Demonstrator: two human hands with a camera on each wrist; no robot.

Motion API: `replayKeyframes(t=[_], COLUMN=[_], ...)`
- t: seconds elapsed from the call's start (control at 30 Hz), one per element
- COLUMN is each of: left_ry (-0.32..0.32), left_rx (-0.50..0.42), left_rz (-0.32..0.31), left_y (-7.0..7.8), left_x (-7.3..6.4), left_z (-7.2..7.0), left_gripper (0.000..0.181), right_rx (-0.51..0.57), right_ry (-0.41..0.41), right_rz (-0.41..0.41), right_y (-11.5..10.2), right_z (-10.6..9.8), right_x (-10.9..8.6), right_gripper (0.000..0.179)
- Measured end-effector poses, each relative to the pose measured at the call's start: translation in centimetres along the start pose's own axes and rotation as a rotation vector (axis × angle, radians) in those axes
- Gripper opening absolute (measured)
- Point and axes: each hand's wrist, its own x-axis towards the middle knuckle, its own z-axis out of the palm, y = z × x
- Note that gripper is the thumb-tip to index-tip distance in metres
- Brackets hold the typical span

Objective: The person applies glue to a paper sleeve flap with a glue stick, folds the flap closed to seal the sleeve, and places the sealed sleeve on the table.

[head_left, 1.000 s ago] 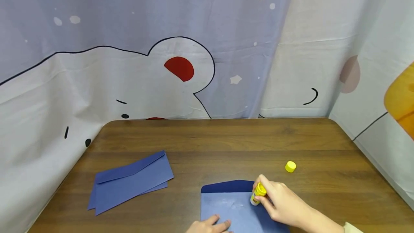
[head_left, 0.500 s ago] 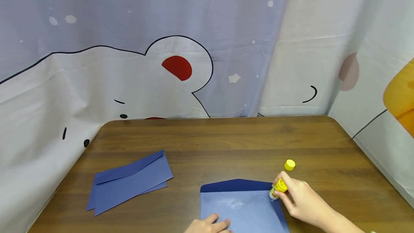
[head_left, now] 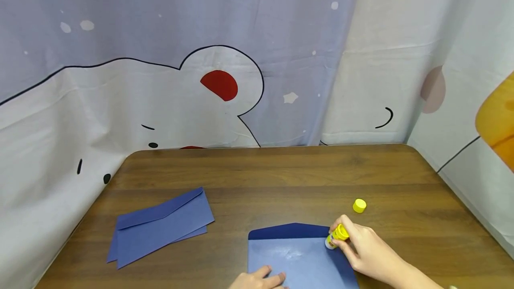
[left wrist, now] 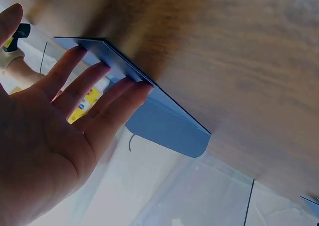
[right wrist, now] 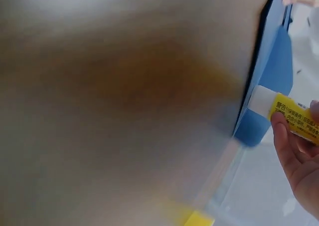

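A blue envelope point(head_left: 293, 258) lies on the table near its front, its darker flap point(head_left: 287, 231) spread open toward the back. My left hand point(head_left: 259, 280) rests on the envelope's lower left part; in the left wrist view its fingertips point(left wrist: 142, 86) press the paper with the fingers extended. My right hand point(head_left: 367, 251) grips a yellow and white glue stick point(head_left: 336, 237), tilted, with its white end down at the envelope's right side close to the flap fold. Printed text shows on the glue stick point(right wrist: 294, 117) in the right wrist view.
A yellow cap point(head_left: 359, 205) stands on the wooden table point(head_left: 261, 182) behind my right hand. At the left, more blue envelopes point(head_left: 164, 226) overlap each other. A patterned curtain point(head_left: 160, 101) hangs behind the table and along its sides.
My right hand moved right along the envelope's fold with the glue stick, then came slightly back left. My left hand stays in place on the envelope.
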Motion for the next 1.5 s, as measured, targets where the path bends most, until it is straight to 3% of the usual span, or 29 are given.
replayKeyframes(t=[0.13,0.33,0.43,0.6,0.7,0.83,1.0,1.17,1.33,1.5], left_ry=[-0.025,0.121,0.13,0.212,0.225,0.185,0.096,0.074,0.081,0.102], left_rx=[0.001,0.111,0.134,0.221,0.226,0.189,0.168,0.118,0.135,0.187], left_rz=[-0.02,-0.031,-0.027,0.013,0.002,-0.034,-0.003,-0.008,-0.013,-0.007], left_y=[-0.1,-0.1,-0.2,-0.2,-0.2,-0.1,-0.3,-0.4,-0.3,-0.1], left_x=[0.0,-0.5,-0.5,-0.5,-0.6,-0.7,-0.5,-0.5,-0.6,-0.6], left_z=[0.1,0.7,0.9,1.2,1.3,1.3,0.9,0.7,0.8,0.8], left_gripper=[0.032,0.029,0.029,0.028,0.028,0.029,0.03,0.029,0.03,0.032], right_rx=[0.088,0.158,0.179,0.186,0.183,0.193,0.215,0.216,0.215,0.179], right_ry=[-0.052,-0.151,-0.196,-0.249,-0.274,-0.308,-0.266,-0.253,-0.303,-0.264], right_rz=[-0.054,-0.134,-0.172,-0.172,-0.163,-0.154,-0.149,-0.136,-0.154,-0.117], right_y=[-1.4,-4.5,-5.8,-7.1,-7.2,-6.9,-5.8,-5.7,-6.2,-5.0], right_z=[1.9,5.5,7.1,8.5,8.5,7.5,6.2,7.0,7.2,5.0], right_x=[2.1,5.8,7.5,9.5,9.5,8.5,7.4,8.1,8.4,6.5], right_gripper=[0.033,0.028,0.028,0.028,0.026,0.024,0.026,0.025,0.025,0.023])
